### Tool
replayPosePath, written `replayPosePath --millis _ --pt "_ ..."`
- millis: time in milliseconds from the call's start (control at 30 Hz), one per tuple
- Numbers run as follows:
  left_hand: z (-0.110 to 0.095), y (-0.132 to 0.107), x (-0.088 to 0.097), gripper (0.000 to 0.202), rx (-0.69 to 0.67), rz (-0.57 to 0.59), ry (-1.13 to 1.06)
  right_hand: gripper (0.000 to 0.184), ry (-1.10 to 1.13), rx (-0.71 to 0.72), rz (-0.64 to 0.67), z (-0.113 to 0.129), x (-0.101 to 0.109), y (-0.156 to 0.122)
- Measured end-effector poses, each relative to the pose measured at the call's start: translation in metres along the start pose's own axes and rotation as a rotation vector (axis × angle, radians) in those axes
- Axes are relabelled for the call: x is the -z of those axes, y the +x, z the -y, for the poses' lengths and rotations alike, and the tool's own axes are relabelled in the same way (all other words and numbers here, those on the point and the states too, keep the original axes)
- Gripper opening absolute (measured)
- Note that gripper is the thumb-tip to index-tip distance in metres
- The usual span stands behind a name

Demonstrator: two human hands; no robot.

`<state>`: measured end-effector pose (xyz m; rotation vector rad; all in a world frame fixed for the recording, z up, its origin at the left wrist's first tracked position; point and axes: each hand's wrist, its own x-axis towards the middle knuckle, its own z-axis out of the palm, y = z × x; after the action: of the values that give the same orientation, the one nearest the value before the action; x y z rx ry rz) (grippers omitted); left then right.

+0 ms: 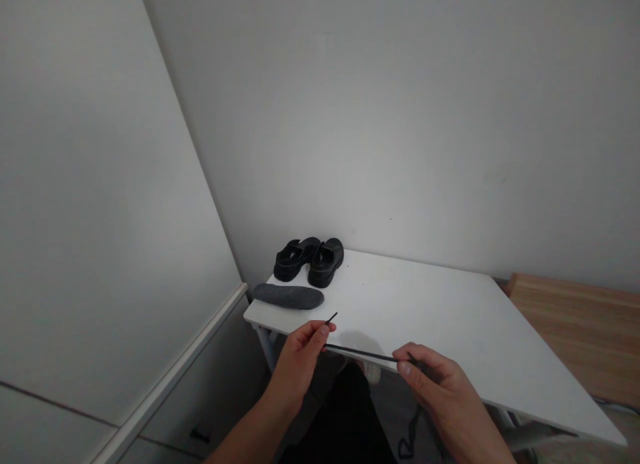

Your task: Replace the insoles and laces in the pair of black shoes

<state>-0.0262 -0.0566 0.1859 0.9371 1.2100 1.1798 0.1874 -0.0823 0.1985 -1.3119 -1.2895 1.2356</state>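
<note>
So nearest you it's your black trousers [345, 427], down at the bottom with your forearms either side. Your left hand [300, 357] has thumb and fingers pinched together on a thin dark lace [361, 352], and a short tip of it pokes out past them, angled up to the right. Your right hand [437, 384] is pinching the same lace off to the right, fingers curled in, so neither hand is open. The stretch between them runs pretty much straight, dipping a bit to the right, right around the near edge of the white table [425, 297] as you see it. There's also a dark loop [407, 445] hanging below your right hand; can't tell if it joins the lace.

Past your left hand, a grey insole [290, 296] lies sideways near the table's left end. Just beyond that sit two black shoes [326, 263], side by side and touching, close to the wall [400, 131]. Far right, just beside the table, there's a wood-grain surface [575, 331].
</note>
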Motion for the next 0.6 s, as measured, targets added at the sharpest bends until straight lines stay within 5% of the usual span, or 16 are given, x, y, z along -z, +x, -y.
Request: replayPosePath --millis 300,467,600 --pt "0.002 -0.004 -0.013 0.028 -0.030 0.125 -0.117 0.024 -0.190 0.177 0.172 0.029 -0.014 -0.006" --pt "-0.010 -0.023 -0.035 0.030 -0.002 0.408 -0.156 0.025 -0.021 0.135 0.152 0.032 -0.032 0.000" --pt "-0.012 -0.030 -0.042 0.027 0.043 0.416 -0.298 0.027 0.176 0.090 0.060 0.027 -0.037 0.003"
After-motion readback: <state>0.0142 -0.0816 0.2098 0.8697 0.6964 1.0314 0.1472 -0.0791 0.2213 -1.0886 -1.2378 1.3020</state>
